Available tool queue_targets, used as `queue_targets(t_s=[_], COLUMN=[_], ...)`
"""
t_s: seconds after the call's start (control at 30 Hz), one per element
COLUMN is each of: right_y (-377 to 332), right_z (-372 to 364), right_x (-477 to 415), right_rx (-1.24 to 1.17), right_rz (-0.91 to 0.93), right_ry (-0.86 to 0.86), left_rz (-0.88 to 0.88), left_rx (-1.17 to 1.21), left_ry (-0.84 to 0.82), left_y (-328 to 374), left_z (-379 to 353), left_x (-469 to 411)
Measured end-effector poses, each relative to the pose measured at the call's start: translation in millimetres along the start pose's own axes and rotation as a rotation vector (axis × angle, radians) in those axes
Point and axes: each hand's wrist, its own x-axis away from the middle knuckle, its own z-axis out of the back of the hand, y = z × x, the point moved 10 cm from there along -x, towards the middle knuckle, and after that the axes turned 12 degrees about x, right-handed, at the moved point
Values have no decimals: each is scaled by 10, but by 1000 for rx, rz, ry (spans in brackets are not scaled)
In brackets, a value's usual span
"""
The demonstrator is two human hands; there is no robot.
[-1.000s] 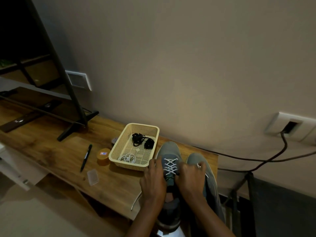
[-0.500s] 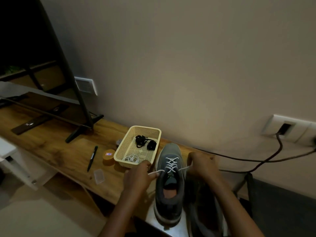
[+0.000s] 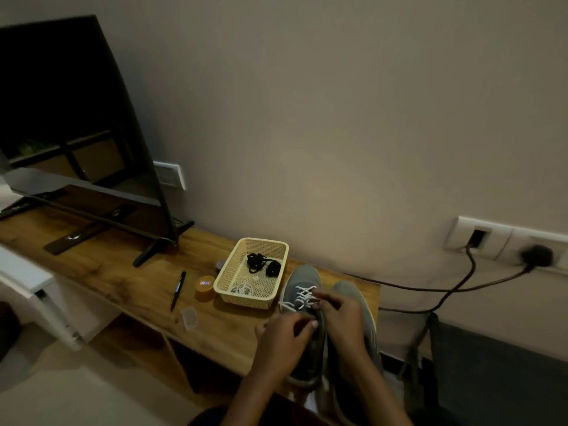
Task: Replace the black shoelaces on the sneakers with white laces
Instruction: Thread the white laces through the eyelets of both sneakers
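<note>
Pinching the white lace [image 3: 305, 298] on the left sneaker [image 3: 302, 276], both of my hands sit over its tongue. My left grip [image 3: 284, 339] has thumb and fingers curled together on a strand near the top eyelets, and my right grip [image 3: 344, 315] is clamped on the lace a little further up the crossings. Motion blur hides exactly where each fingertip lands.

The lace already zigzags across the front rows of this grey shoe, which stands on the near end of the wooden worktop [image 3: 107, 265], toe toward the wall. The right sneaker [image 3: 350, 289] stands just beside it, mostly hidden under my right wrist.

Just left of the shoes is a cream basket [image 3: 246, 301]. The black laces [image 3: 261, 263] lie bundled at its far end and a coiled spare white lace [image 3: 242, 291] at its near end.

Beside the basket stands a small orange tub [image 3: 205, 287], then a black pen [image 3: 178, 290], with a clear plastic case [image 3: 189, 316] near the front edge. A television [image 3: 76, 118] stands at the far left end. A dark cable [image 3: 430, 290] runs from the wall sockets [image 3: 479, 238] on the right.
</note>
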Motion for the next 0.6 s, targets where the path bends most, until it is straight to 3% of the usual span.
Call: queue_targets(t_s=[0.1,0.2,0.27,0.33,0.43,0.53,0.6], right_y=[77,-13,6,57,131,102,-62], right_z=[-121,-436,-636,-763,-918,-911,-742], right_x=[53,109,123,105,104,85,22], right_rx=[256,658,977,1201,1315,1259,1106], right_rz=[63,280,353,364,359,358,391], right_ry=[-55,-222,-364,-466,-598,-646,-526], left_rz=[-59,-93,-70,42,230,326,311], left_rx=[-409,-440,-314,68,424,572,586], left_ry=[-78,-65,50,261,484,441,356], left_y=[-108,-184,-232,-347,-668,-830,-819], left_z=[-184,-200,-64,230,474,370,239], left_x=[169,230,251,292,343,234,117])
